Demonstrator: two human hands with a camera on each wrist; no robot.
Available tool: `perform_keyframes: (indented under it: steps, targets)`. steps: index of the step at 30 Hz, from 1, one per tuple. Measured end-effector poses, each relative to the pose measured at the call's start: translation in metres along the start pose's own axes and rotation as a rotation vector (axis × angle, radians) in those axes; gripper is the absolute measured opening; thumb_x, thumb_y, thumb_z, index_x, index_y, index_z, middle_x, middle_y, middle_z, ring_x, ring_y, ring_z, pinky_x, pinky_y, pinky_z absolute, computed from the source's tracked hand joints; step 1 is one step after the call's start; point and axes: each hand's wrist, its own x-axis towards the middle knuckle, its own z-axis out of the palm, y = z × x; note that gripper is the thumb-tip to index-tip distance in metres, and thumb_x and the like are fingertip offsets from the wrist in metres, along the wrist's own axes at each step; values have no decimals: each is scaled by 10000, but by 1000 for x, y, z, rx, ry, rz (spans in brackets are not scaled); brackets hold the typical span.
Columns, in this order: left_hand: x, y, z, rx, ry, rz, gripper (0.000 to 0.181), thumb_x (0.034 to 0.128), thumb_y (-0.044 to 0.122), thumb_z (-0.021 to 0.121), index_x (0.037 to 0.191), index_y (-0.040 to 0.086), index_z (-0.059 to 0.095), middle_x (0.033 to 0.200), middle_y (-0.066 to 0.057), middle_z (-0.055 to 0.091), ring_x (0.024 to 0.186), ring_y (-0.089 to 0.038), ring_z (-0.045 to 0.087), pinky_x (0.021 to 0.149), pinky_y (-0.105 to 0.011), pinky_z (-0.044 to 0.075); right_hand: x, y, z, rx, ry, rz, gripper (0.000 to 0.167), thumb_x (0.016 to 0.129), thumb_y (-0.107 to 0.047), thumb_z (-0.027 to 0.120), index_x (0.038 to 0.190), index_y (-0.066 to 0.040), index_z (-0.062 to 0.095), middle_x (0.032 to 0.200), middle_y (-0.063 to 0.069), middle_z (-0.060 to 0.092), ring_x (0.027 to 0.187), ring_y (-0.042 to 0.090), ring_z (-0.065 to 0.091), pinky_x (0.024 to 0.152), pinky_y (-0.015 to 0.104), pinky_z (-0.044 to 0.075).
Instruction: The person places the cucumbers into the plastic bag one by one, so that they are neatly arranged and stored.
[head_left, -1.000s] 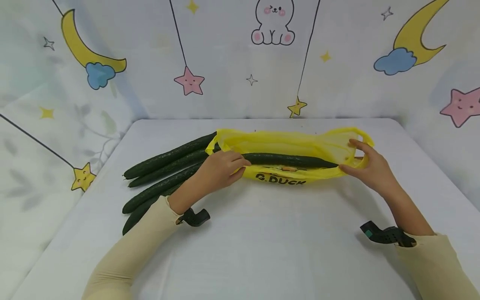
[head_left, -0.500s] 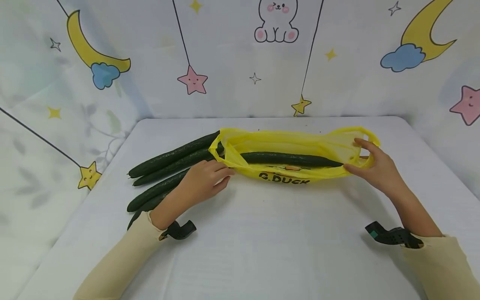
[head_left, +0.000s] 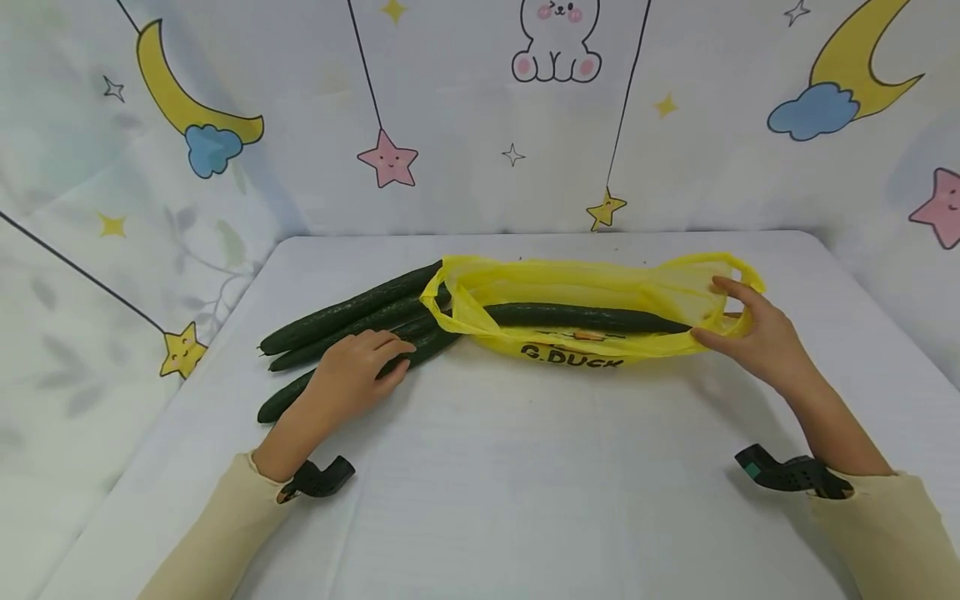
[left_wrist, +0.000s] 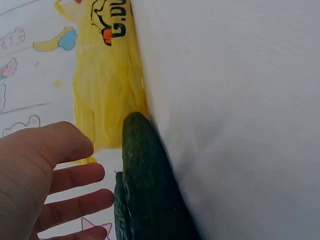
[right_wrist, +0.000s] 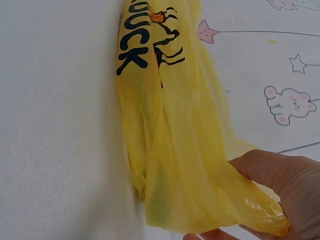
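While one yellow bag (head_left: 562, 283) with one cucumber (head_left: 588, 317) inside is held by the right hand (head_left: 757, 337), at least three outer cucumbers (head_left: 348, 310) are partly hidden by the unclenched left hand (head_left: 351, 377).

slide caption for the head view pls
The right grip holds one end of a yellow bag with a cucumber inside; the left grip is over more cucumbers at the other end.

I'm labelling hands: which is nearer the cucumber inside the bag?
The right hand: it grips the bag at one end of that cucumber; the left hand is farther, by loose cucumbers.
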Motion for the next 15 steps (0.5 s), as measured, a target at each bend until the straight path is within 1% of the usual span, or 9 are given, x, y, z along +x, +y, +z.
perform_keyframes:
  steps: [2,5,8,12,15]
  targets:
    - [-5,-3,1,9,-7,-20,183,819,157,776,983,83,746,963,-84,712,829,-265,683,638,-375,551,1,0,-1,3,-2,0,808,905,-258,700,1528,-6,252,1493,302,337,1376,542,226,972,746,267]
    - [-10,-5,1,24,-48,-64,234,824,180,777,1026,72,733,986,-97,701,845,-276,679,636,-378,550,1,0,-1,0,-6,3,810,905,-258,700,1529,-7,248,1497,300,332,1379,540,222,974,746,265]
    - [-14,-6,0,51,-90,-134,307,824,226,784,1073,60,716,1002,-110,693,869,-289,675,632,-385,549,2,0,0,3,-9,9,811,909,-263,697,1534,-16,242,1501,299,327,1379,541,221,972,748,266]
    - [-18,-4,-2,76,-165,-241,389,810,297,800,1107,65,702,1025,-121,692,913,-306,659,635,-393,552,2,2,2,9,-22,20,814,914,-271,690,1542,-33,231,1509,296,314,1378,543,217,967,754,267]
    - [-18,-2,-3,78,-213,-281,403,806,316,803,1111,73,701,1032,-117,687,924,-307,643,652,-396,551,2,3,3,0,-27,29,814,915,-271,688,1543,-36,227,1511,297,308,1367,550,226,960,756,279]
